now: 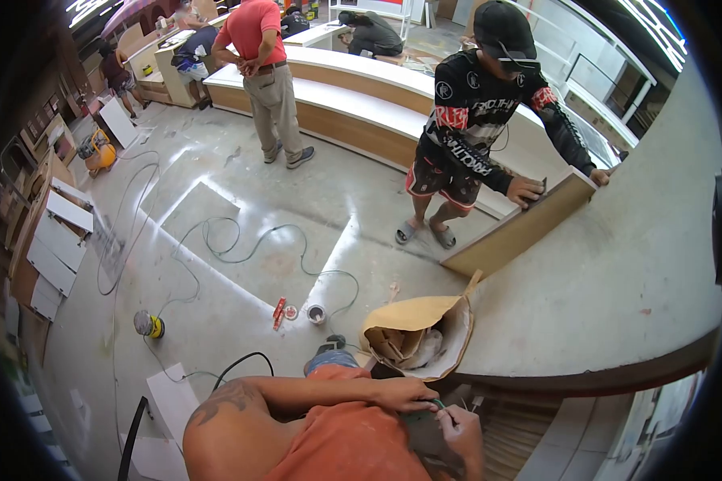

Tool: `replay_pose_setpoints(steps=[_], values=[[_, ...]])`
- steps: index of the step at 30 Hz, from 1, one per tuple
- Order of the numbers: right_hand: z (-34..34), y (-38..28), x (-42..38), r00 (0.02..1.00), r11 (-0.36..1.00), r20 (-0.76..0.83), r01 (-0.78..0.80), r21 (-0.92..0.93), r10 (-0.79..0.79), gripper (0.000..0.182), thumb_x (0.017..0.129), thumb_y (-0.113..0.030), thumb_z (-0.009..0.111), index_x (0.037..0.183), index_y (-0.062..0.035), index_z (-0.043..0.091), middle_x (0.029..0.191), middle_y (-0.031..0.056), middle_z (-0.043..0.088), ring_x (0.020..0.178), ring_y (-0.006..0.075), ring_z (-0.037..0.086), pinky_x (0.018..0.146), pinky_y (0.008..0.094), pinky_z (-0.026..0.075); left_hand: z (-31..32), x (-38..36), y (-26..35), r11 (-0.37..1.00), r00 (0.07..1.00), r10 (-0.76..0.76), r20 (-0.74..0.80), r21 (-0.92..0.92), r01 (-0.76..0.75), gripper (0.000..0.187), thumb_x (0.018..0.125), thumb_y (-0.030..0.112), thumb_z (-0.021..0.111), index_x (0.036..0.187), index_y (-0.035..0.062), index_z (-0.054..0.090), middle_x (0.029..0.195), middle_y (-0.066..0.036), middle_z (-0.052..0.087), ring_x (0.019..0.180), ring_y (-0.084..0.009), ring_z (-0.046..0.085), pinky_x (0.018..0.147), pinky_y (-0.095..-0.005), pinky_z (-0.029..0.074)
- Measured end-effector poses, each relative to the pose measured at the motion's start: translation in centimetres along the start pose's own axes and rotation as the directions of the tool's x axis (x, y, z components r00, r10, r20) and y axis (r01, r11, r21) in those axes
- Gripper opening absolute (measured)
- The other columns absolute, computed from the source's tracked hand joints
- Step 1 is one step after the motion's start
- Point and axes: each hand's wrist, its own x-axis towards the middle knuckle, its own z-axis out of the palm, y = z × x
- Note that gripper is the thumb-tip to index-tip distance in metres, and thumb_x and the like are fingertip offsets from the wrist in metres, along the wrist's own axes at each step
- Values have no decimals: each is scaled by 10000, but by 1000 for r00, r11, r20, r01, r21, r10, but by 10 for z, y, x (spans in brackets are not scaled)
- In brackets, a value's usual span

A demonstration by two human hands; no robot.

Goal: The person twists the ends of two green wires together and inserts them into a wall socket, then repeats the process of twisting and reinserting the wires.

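My left hand (407, 394) reaches in from the left with its fingers pinched on a thin green cord (439, 403). Close against it, my right hand (461, 431) is also closed on the cord. Some thin pale strands stick out beside the right fingers, too small to make out. Both hands are in front of my orange shirt (353, 441), low in the view. Just beyond them stands an open paper sack (413, 309) holding brown scraps and a crumpled clear piece.
A worktable (586, 313) extends right, where a co-worker (489, 104) holds a board (529, 220) on edge. Green cord loops across the floor near an open can (316, 314) and a yellow-black sander (148, 324). Another person (261, 72) stands near a long curved counter (353, 92).
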Motion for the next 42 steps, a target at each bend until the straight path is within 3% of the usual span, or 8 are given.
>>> replay_pose_setpoints(steps=[6, 20, 30, 34, 37, 38, 40, 42], values=[[-16, -2, -2, 972, 980, 180, -173, 100, 153, 175, 945, -121, 578, 877, 18, 661, 661, 76, 625, 579, 119, 606, 574, 271, 487, 2, 5, 0, 999, 999, 46, -12, -21, -46, 376, 1019, 360, 487, 963, -7, 548, 798, -185, 609, 728, -336, 592, 664, -433, 447], [-27, -4, 11, 911, 995, 401, 103, 10, -98, 133, 941, -119, 578, 904, -31, 670, 756, 96, 653, 660, 205, 636, 630, 325, 500, -3, -2, 10, 987, 998, 24, 57, -160, -15, 319, 994, 303, 571, 878, 6, 553, 659, -89, 511, 611, -166, 455, 584, -351, 395], [-27, -10, 23, 932, 990, 356, 112, -90, -73, 151, 951, -120, 566, 982, -19, 674, 773, 97, 664, 685, 189, 646, 664, 305, 508, 7, -3, -14, 951, 997, -72, -28, -304, 60, 319, 999, 359, 548, 1003, 43, 589, 807, -17, 538, 763, -139, 505, 714, -339, 438], [-35, 30, 31, 950, 993, 313, -35, 112, -2, 248, 994, -206, 558, 1020, 13, 671, 812, 90, 689, 750, 172, 657, 726, 294, 519, 6, -2, -13, 943, 992, -31, -121, -333, -11, 309, 1002, 374, 547, 1049, 71, 577, 819, 4, 531, 750, -102, 484, 667, -283, 413], [-20, 47, 36, 976, 960, 215, -37, 279, -24, 283, 1012, -228, 552, 1045, 31, 659, 817, 87, 694, 776, 155, 659, 746, 296, 527, -8, -3, 1, 485, 970, -242, 15, -864, 135, 277, 1001, 365, 547, 1075, 99, 542, 786, 32, 457, 627, -37, 386, 522, -208, 292], [-13, 47, 37, 989, 948, 138, 10, 317, -56, 264, 1015, -208, 553, 1057, 35, 648, 809, 86, 690, 777, 140, 654, 748, 300, 527, -9, -1, -1, 484, 970, -242, 18, -865, 136, 277, 1001, 365, 547, 1075, 99, 542, 786, 32, 457, 627, -37, 386, 522, -208, 292], [15, 29, 41, 983, 919, 99, 109, 380, -157, 239, 1002, -184, 576, 1079, 37, 627, 806, 83, 691, 767, 134, 652, 725, 299, 525, -10, 8, -9, 12, 987, -152, -42, -999, -40, 245, 1013, 320, 516, 1057, 80, 531, 806, 20, 462, 591, -69, 401, 490, -230, 302], [39, 17, 39, 966, 874, 52, 207, 439, -255, 226, 989, -159, 599, 1100, 39, 606, 803, 81, 693, 758, 128, 651, 703, 298, 522, -12, 18, 0, -96, 991, 0, -137, -986, -136, 254, 1018, 289, 508, 1073, 41, 512, 825, -9, 466, 625, -83, 416, 525, -219, 313]])
